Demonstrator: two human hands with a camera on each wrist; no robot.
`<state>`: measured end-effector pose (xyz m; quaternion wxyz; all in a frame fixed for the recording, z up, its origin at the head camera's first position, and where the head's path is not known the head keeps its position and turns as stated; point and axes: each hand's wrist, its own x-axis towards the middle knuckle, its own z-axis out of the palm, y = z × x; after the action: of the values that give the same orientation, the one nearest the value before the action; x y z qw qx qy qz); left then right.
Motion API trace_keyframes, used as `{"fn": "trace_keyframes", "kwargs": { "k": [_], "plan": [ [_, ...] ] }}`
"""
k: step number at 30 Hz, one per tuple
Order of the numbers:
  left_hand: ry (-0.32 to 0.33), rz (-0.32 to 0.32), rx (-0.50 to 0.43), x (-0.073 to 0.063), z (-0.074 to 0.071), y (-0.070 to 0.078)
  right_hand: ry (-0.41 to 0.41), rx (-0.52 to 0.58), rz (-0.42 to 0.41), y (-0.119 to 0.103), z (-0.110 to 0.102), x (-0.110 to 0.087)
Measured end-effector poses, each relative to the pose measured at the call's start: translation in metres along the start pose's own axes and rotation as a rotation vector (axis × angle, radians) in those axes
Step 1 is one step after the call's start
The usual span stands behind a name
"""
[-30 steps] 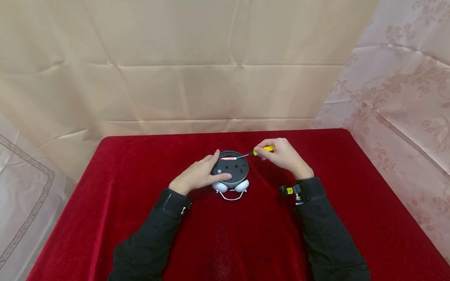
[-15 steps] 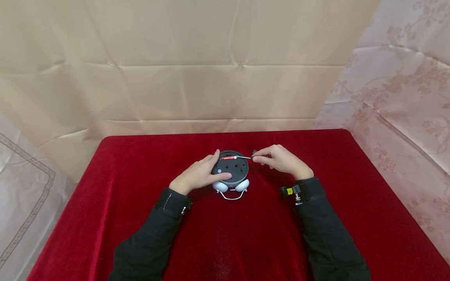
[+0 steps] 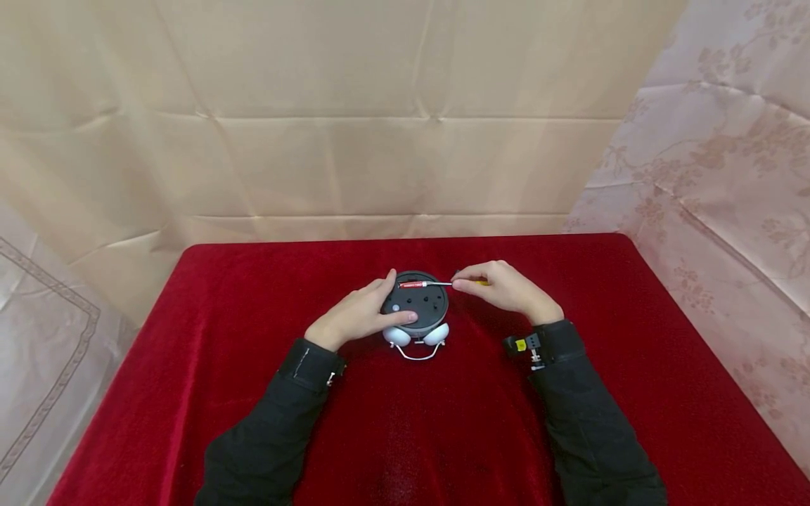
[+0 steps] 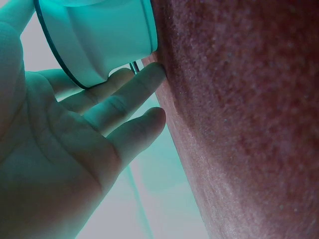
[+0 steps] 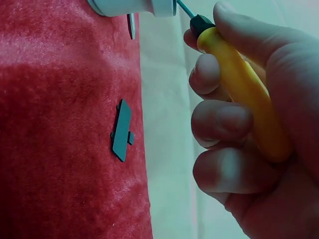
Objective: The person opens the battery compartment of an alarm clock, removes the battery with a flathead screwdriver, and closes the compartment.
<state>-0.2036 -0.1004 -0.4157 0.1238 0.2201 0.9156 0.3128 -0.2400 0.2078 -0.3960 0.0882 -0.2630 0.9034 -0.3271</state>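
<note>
Battery cover (image 5: 122, 131): seen whole only from right wrist.
Right hand (image 3: 506, 289): curled round yellow screwdriver (image 5: 237, 82).
Left hand (image 3: 356, 313): spread out, touching alarm clock (image 3: 422, 310).

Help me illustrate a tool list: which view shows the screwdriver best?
Right wrist: the yellow-handled screwdriver appears large, with handle, black collar and a bit of shaft visible. The head view shows its thin shaft and a speck of handle; the left wrist view, nothing recognisable of it.
</note>
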Motion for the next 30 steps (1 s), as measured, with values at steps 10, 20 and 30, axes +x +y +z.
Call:
{"fn": "trace_keyframes", "kwargs": {
  "k": [10, 20, 30],
  "plan": [
    [-0.001, 0.005, -0.012, -0.0001, 0.0005, -0.0015, 0.014, 0.009, -0.005, -0.0015, -0.0011, -0.0011],
    [-0.004, 0.018, 0.003, 0.0002, -0.0011, 0.001, 0.032, 0.025, -0.012, -0.0017, -0.0027, -0.0009],
    [-0.006, 0.012, 0.005, 0.0017, -0.0007, -0.0002, 0.026, 0.036, -0.021, -0.0006, -0.0035, -0.0019]
  ]
}}
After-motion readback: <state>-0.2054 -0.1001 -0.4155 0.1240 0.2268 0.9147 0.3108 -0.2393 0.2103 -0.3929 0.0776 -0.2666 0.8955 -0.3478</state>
